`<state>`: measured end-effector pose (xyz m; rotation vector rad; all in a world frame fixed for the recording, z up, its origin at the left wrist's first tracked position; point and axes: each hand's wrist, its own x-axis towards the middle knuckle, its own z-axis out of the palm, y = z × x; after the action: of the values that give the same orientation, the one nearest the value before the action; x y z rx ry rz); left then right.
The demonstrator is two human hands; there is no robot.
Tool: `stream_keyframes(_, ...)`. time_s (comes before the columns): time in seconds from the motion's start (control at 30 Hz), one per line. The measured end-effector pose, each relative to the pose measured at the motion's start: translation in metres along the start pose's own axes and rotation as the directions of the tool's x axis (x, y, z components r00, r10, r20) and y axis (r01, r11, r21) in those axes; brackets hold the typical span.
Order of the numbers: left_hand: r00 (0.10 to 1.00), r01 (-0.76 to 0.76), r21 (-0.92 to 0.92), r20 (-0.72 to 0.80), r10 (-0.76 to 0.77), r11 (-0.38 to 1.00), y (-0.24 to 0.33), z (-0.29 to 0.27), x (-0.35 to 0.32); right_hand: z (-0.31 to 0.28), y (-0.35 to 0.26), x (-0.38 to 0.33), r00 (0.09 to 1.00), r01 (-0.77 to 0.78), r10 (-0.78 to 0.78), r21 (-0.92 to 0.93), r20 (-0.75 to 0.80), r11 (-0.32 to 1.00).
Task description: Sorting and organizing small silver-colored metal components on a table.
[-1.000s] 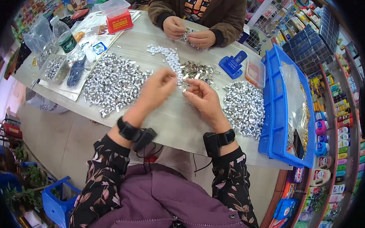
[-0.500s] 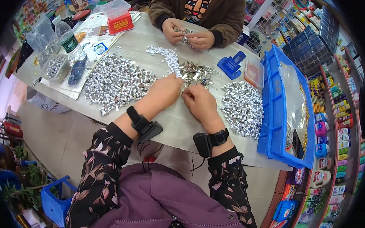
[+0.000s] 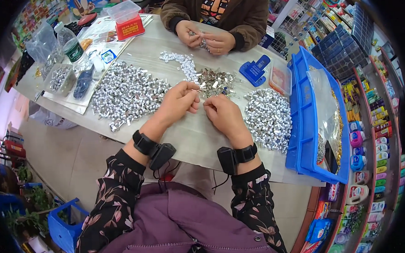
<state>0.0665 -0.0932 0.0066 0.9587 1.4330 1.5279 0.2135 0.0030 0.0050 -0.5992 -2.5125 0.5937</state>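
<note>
We take the loose heap of small metal clips (image 3: 216,78) at the middle of the table (image 3: 189,140) as our landmark. Our left hand (image 3: 179,101) sits just on the near left of it, fingertips pressed together and pinching what looks like one small silver piece, too small to tell apart; our right hand (image 3: 223,114) lies just on its near side, fingers curled in, and we cannot tell whether it pinches anything. Both hands stay close to that heap, probably so each piece is a short reach away. To its left spreads a broad pile of silver pieces (image 3: 128,92), to its right a second silver pile (image 3: 269,118), which reads as sorted stock kept apart on either side. Just right of the heap stands a blue tool (image 3: 254,70), and beyond the right pile a blue tray (image 3: 310,121) with a clear bag. Across the heap, another person's hands (image 3: 203,38) work a small piece. Far left of it lie clear plastic bags (image 3: 43,45), a bottle with a green label (image 3: 72,48) and a red box with a clear lid (image 3: 128,21).
</note>
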Motion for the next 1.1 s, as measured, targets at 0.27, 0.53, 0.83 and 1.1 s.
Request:
stream_keyframes(0.27,0.998,0.049,-0.218,0.046,-0.039,0.975,-0.005,-0.002,-0.003,0.0,-0.005,0.0,1.0,0.007,-0.009,-0.066,-0.026,0.998)
stream_keyframes(0.53,0.992,0.115,-0.467,0.099,-0.078,0.877,-0.01,-0.007,0.0,-0.007,-0.014,0.003,0.961,-0.255,0.19,0.912,0.202,0.321)
stream_keyframes(0.83,0.973,0.209,-0.609,0.211,-0.098,0.765,-0.01,-0.009,0.001,0.007,-0.006,0.004,0.954,-0.266,0.209,0.926,0.214,0.269)
stream_keyframes(1.1,0.997,0.025,-0.368,0.079,0.004,0.929,-0.013,-0.001,-0.002,0.009,-0.01,0.004,0.974,-0.183,0.209,0.849,0.088,0.495)
